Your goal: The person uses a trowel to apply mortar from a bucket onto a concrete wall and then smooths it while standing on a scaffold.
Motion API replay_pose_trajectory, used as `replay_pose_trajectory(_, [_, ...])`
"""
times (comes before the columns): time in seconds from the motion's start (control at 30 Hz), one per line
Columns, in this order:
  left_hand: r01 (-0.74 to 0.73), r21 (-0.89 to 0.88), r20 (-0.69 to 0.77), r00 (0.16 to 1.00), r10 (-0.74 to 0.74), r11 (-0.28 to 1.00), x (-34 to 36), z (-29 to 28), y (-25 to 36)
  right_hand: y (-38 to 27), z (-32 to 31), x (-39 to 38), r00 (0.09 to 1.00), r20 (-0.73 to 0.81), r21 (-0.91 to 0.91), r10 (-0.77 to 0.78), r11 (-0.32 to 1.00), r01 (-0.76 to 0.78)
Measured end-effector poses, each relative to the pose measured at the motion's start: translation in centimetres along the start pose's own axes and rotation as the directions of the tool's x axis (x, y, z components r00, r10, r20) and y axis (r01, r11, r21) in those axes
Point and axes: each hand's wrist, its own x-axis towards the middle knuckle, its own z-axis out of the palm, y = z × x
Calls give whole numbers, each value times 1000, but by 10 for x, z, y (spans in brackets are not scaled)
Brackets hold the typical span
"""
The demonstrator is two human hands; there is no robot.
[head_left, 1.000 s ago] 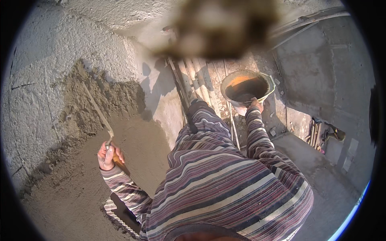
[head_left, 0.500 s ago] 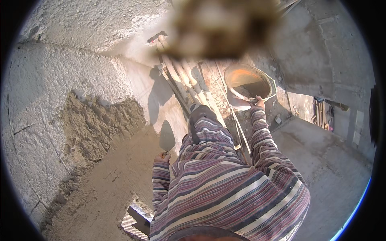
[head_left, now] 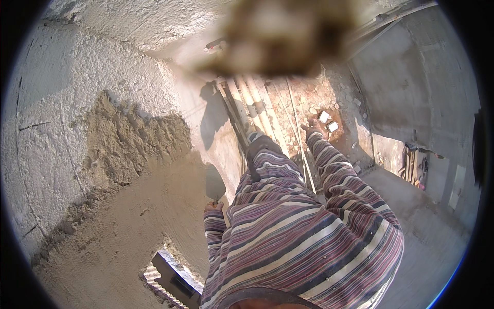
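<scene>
My left hand (head_left: pixel 213 206) is closed around the handle of a pointed trowel (head_left: pixel 214 183), whose grey blade points away from me beside the wall. Fresh brown mortar (head_left: pixel 134 141) lies rough on the wall to the left of it, with a smoother coat below. My right hand (head_left: pixel 313 129) reaches out over the rubble-strewn ground with its fingers apart and nothing in them. Just beyond it are two small pale blocks (head_left: pixel 328 121). No bucket shows in the present view.
Long wooden poles (head_left: pixel 249 98) lie on planks ahead of me, beside thin rods (head_left: pixel 298 131). A blurred brown object (head_left: pixel 288 36) blocks the top centre. A grey wall (head_left: pixel 411 77) stands at right; an opening (head_left: pixel 175 278) cuts the plastered wall at lower left.
My right hand has let go of the bucket, which has gone from view, uncovering the two pale blocks. The view has shifted slightly; my left hand still holds the trowel.
</scene>
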Motion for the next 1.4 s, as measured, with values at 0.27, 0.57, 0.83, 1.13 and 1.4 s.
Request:
replay_pose_trajectory(0.27, [-24, -16, 99, 995, 26, 1000, -24, 68, -52, 51, 63, -75, 650, 758, -384, 51, 840, 383])
replay_pose_trajectory(0.57, [212, -391, 84, 977, -195, 896, -59, 165, -119, -26, 24, -96, 553, 824, -149, -122, 895, 420])
replay_pose_trajectory(0.83, [528, -747, 248, 785, -567, 405, -138, 298, -156, -86, 119, -147, 237, 892, 16, -385, 550, 835])
replay_pose_trajectory(1.13, [514, -792, 599, 546, -586, -330, -164, 418, -25, -197, 195, -169, -250, 961, 246, 118, 46, 968])
replay_pose_trajectory(1.4, [269, -670, 723, 448, -525, -692, -166, 430, 140, -275, 319, -218, -260, 954, 263, 152, 0, 965])
